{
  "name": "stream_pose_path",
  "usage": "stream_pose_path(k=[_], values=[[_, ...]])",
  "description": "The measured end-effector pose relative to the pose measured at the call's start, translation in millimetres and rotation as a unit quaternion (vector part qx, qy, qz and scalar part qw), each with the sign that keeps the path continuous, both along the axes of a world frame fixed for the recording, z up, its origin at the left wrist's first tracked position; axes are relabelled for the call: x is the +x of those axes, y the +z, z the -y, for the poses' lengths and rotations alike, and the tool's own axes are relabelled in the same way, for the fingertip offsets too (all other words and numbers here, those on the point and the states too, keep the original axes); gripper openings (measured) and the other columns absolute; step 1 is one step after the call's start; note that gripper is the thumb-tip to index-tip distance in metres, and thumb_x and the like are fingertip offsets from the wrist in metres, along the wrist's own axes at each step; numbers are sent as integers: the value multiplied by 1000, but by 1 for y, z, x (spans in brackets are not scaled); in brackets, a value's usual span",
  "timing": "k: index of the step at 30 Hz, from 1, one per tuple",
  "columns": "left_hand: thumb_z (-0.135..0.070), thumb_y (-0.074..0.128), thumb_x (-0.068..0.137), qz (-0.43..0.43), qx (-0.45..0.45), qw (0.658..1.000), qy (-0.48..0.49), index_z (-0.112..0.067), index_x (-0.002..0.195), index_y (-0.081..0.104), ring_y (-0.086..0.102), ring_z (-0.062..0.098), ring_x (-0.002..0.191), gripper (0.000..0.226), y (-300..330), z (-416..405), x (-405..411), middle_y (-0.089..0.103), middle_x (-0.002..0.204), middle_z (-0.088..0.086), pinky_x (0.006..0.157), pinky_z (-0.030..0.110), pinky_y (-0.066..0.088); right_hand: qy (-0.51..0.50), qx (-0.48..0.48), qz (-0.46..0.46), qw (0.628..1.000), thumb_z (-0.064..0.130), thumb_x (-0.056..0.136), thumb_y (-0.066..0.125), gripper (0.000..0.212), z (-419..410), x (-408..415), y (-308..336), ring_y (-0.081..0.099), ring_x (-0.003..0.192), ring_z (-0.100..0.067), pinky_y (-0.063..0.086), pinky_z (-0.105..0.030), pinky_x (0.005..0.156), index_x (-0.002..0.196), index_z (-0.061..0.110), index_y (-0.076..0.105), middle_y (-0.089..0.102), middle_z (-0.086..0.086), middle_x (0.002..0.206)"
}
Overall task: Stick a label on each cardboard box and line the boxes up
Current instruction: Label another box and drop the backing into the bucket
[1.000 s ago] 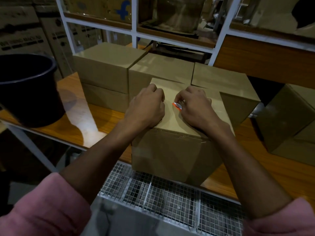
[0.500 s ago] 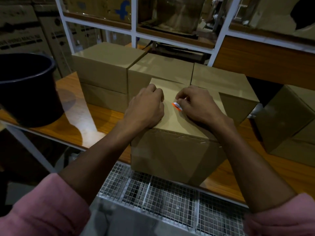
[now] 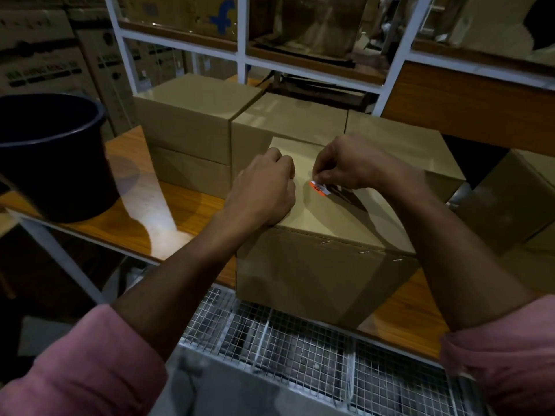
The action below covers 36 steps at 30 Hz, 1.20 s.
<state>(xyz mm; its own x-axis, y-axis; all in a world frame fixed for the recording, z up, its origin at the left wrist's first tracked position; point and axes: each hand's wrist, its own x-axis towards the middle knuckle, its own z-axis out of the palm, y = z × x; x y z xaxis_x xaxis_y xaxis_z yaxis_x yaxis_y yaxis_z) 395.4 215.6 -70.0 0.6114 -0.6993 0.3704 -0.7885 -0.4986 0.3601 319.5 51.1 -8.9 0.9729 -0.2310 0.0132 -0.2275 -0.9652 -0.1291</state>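
A closed cardboard box (image 3: 324,265) stands at the front edge of the wooden shelf. My left hand (image 3: 264,187) rests on its top left part with the fingers curled under; what they hold, if anything, is hidden. My right hand (image 3: 357,166) hovers just over the top and pinches a small orange and white label (image 3: 319,187) by its upper end, the label's lower part lying near the box top. Behind stand three more closed boxes: left (image 3: 192,121), middle (image 3: 294,118) and right (image 3: 399,142).
A dark bucket (image 3: 51,154) sits on the wooden shelf (image 3: 144,205) at the left. More cardboard boxes (image 3: 510,205) stand at the right. White rack uprights (image 3: 241,40) rise behind the boxes. A wire mesh shelf (image 3: 285,340) lies below the front edge.
My right hand has lifted off the box top and drawn to the right, and now pinches the label's end, so more of the label shows. My left hand has stayed put.
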Motion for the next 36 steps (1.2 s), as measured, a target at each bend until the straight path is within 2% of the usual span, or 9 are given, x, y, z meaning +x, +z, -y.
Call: stream_pose_path(k=[3,9,13,19,21,25,29,36], values=[[-26,46,99,0,2,1000,1,-18,119,61,51,21,113,26,0,0,0,52,124,1,90,42,47,4,-6,-21,1000,20,95,68,11,0,4,3,66,96,-12,53,-30,85,104,19,74,71,4,101],[-26,46,99,2,1,1000,-3,-17,120,62,51,22,114,27,2,0,-1,52,125,2,92,45,49,2,-13,-14,1000,22,95,67,13,2,7,-3,62,92,-9,46,-23,74,106,20,73,69,5,100],[-26,45,100,-1,3,1000,0,-17,119,61,52,23,114,27,2,0,-1,52,125,3,92,46,49,-1,0,-20,1000,23,95,66,12,2,8,-5,62,94,-12,51,-29,82,105,20,72,67,5,98],[-27,45,101,2,3,1000,1,-18,121,61,51,21,115,27,3,-1,-2,52,127,1,92,43,48,15,28,-33,999,29,94,65,5,7,6,-11,59,92,-16,52,-35,81,96,25,65,62,4,95],[-27,46,101,3,2,1000,1,-19,122,61,51,21,115,27,2,-1,-2,52,127,1,93,42,48,25,37,-15,999,31,95,64,5,10,1,-14,59,90,-14,53,-35,81,96,26,64,61,6,94],[-25,46,100,6,-3,1000,-2,-18,121,61,51,21,114,27,1,0,0,52,126,1,91,42,47,67,36,90,993,28,99,58,14,15,-21,-27,57,93,-13,43,-21,75,109,22,67,57,6,100],[-26,46,100,6,-5,1000,-9,-18,120,62,51,21,114,27,-1,1,2,52,125,2,91,43,48,88,54,113,988,28,100,54,29,14,-35,-42,49,97,-17,43,-32,82,128,25,64,49,-2,104],[-26,46,99,11,-8,1000,-11,-18,118,62,52,22,113,27,-1,0,2,53,123,2,90,41,48,129,32,112,985,31,98,48,26,15,-24,-41,45,91,-19,43,-40,79,117,26,64,46,-5,100]])
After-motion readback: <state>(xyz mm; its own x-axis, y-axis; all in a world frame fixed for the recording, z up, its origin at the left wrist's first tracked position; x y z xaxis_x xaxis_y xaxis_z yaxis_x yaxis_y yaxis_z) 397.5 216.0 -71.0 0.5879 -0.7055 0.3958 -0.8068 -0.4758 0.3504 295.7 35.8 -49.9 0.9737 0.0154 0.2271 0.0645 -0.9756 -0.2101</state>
